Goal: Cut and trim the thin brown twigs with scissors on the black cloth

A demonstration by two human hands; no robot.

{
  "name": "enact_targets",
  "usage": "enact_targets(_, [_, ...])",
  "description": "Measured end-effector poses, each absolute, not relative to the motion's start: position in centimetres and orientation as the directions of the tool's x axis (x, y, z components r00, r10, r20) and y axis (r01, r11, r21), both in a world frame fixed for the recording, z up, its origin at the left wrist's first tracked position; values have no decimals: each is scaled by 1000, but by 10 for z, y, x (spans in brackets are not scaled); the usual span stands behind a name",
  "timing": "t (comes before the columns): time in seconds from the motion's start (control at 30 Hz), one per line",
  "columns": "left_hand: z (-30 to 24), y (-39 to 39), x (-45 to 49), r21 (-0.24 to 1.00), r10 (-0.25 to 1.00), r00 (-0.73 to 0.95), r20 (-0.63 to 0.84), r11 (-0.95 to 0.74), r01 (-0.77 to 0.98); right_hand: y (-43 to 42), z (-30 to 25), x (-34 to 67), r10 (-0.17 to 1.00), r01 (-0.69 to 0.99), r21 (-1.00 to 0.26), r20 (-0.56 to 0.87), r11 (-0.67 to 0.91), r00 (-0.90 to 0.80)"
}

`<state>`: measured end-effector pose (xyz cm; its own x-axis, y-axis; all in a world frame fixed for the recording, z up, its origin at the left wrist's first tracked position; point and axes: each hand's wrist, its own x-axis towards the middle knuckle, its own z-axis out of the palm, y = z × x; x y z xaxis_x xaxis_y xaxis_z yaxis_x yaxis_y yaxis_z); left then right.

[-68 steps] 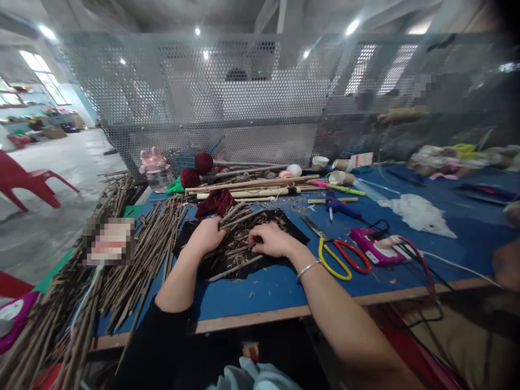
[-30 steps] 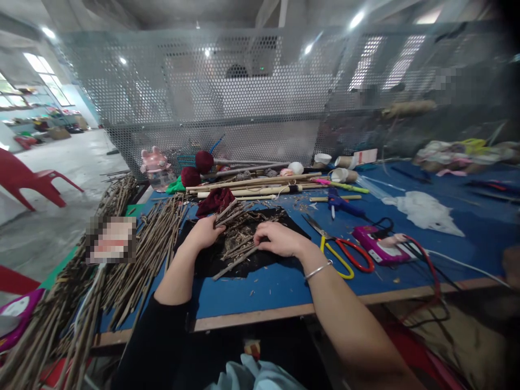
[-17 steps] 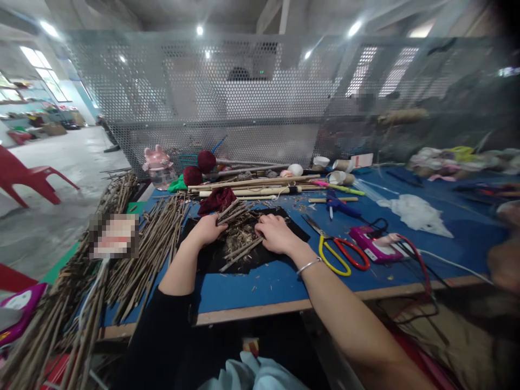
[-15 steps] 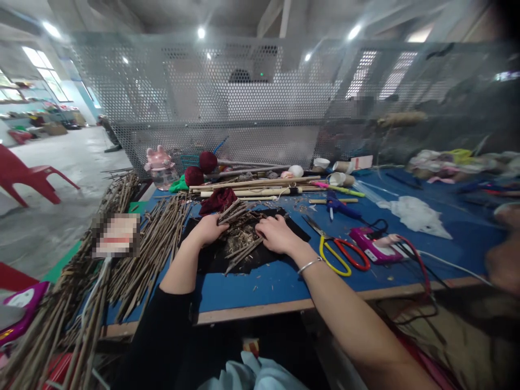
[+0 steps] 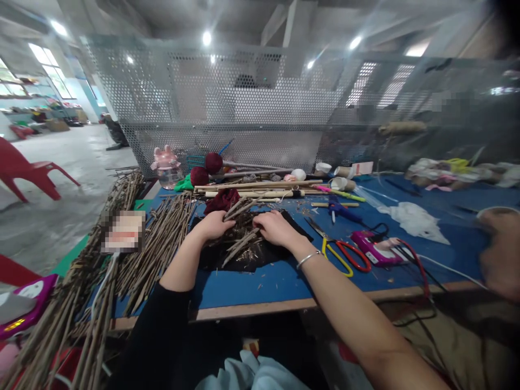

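In the head view my left hand (image 5: 214, 225) is closed round a small bunch of short twigs (image 5: 242, 207) that points up and to the right. My right hand (image 5: 274, 227) pinches the upper end of other twigs (image 5: 239, 246), which slant down to the left. Both hands are over a black cloth (image 5: 217, 261) strewn with bits of bark and broken twig. Just behind my left hand lies a dark red cloth (image 5: 222, 200). Scissors (image 5: 339, 252) with one yellow and one red handle rest to the right of my right hand.
Many long twigs (image 5: 162, 233) are piled at the left. A glue gun (image 5: 339, 208) and a purple power strip (image 5: 376, 249) lie to the right on the blue table (image 5: 255, 290). Dark red balls (image 5: 213, 162) and sticks sit behind. Another person's hand (image 5: 501, 249) shows at far right.
The two hands have come slightly closer together, with the twigs in them shifted over the black cloth. The view has tilted a little.
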<state>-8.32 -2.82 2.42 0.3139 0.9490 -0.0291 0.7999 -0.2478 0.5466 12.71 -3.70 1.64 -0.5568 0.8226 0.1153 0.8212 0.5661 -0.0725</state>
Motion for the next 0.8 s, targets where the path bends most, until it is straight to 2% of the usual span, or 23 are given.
enact_targets(0.17, [12, -31, -57, 505, 929, 370, -10, -315, 803, -35, 8, 147, 889, 888, -73, 96, 454, -447])
enact_targets(0.27, [7, -39, -42, 488, 911, 409, -46, -337, 805, -34, 2, 161, 901, 891, -136, 96, 433, -423])
enact_targets(0.33, [6, -46, -36, 428, 912, 407, -48, -350, 834, -34, -1, 173, 904, 882, -202, 125, 427, -409])
enact_targets(0.43, [6, -55, -28, 286, 918, 395, -41, -368, 885, -34, -6, 191, 909, 857, -319, 241, 404, -339])
enact_targets(0.53, [9, -62, -22, 199, 919, 388, -75, -367, 909, -36, -12, 204, 893, 820, -450, 424, 352, -151])
enact_targets(0.6, [11, -64, -19, 174, 920, 382, -91, -363, 915, -37, -17, 208, 874, 793, -526, 486, 308, -17])
enact_targets(0.7, [13, -64, -18, 153, 919, 377, -113, -359, 921, -37, -24, 211, 887, 765, -597, 456, 243, 75])
enact_targets(0.8, [18, -64, -23, 164, 920, 370, -127, -348, 923, -35, -29, 211, 919, 767, -611, 387, 196, 73])
